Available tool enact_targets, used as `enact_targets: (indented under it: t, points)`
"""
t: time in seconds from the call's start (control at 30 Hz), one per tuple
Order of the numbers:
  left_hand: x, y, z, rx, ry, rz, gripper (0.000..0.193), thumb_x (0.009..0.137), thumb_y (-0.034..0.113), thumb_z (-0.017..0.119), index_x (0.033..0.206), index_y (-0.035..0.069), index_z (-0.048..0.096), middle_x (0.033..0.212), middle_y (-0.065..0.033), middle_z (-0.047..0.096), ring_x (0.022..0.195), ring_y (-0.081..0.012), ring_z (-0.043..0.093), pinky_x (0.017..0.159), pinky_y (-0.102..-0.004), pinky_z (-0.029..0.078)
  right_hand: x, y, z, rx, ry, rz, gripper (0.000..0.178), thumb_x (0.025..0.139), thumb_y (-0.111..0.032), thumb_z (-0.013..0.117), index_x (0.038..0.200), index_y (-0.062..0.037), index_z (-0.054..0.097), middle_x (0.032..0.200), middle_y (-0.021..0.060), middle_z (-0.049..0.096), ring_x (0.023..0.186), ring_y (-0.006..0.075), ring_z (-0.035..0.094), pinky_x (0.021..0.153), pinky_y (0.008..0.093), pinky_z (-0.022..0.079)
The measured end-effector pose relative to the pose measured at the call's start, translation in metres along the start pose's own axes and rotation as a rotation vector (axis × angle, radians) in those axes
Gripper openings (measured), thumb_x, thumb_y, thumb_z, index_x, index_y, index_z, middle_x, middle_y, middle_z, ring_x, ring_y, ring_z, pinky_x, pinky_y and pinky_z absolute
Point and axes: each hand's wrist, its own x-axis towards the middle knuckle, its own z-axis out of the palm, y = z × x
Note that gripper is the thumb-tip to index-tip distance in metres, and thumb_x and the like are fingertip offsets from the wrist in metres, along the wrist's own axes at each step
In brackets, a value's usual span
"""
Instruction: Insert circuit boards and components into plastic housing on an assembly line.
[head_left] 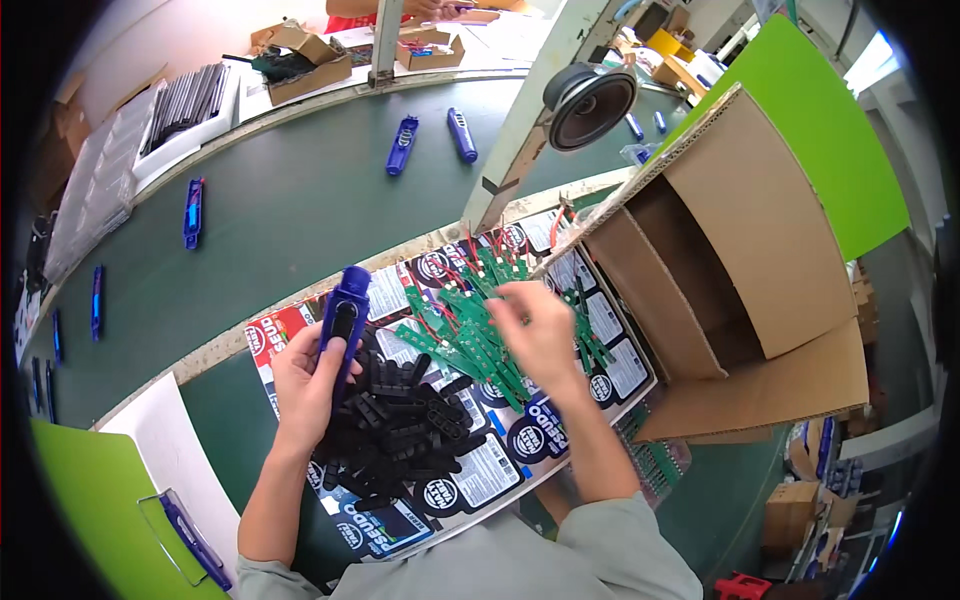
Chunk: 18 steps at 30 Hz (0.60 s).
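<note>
My left hand (306,385) is wrapped round a blue plastic casing (352,292), held upright with a black piece (345,318) set in its front. Below that hand lies a heap of small black plastic parts (390,425). Over a pile of green circuit boards (465,330) with red wires hovers my right hand (540,335). Its fingers are curled, thumb close to the forefinger; whatever they may hold is too small to make out. Both piles rest on a board covered with printed label sheets (490,475).
Beyond a low ledge, a dark green belt (290,185) carries several blue casings (401,146). An open cardboard box (745,230) stands at my right, below a round speaker (590,105) on a post. A blue-handled clip (190,535) lies at the left. Across the belt, another person's hands (430,8) show.
</note>
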Motion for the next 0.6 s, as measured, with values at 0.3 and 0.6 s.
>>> enact_targets:
  t: [0.3, 0.6]
  points:
    - [-0.003, 0.004, 0.008, -0.014, -0.038, -0.019, 0.022, 0.101, 0.014, 0.060, 0.115, -0.003, 0.061, 0.095, -0.0109, 0.070, 0.071, -0.0114, 0.065, 0.064, -0.0254, 0.053, -0.018, 0.064, -0.052, -0.597, -0.020, 0.082, 0.014, 0.085, -0.008, 0.070, 0.096, -0.0002, 0.067, 0.092, 0.0188, 0.066, 0.086, 0.0386, 0.065, 0.079, 0.0482, 0.052]
    - [-0.004, -0.002, 0.003, -0.055, -0.061, -0.053, 0.023, 0.101, 0.008, 0.056, 0.121, -0.003, 0.061, 0.098, -0.0111, 0.071, 0.073, -0.0105, 0.065, 0.066, -0.0247, 0.054, -0.010, 0.009, -0.070, -0.743, 0.127, -0.272, 0.024, 0.083, 0.001, 0.064, 0.106, -0.0016, 0.066, 0.089, 0.0137, 0.066, 0.078, 0.0315, 0.063, 0.068, 0.0433, 0.048]
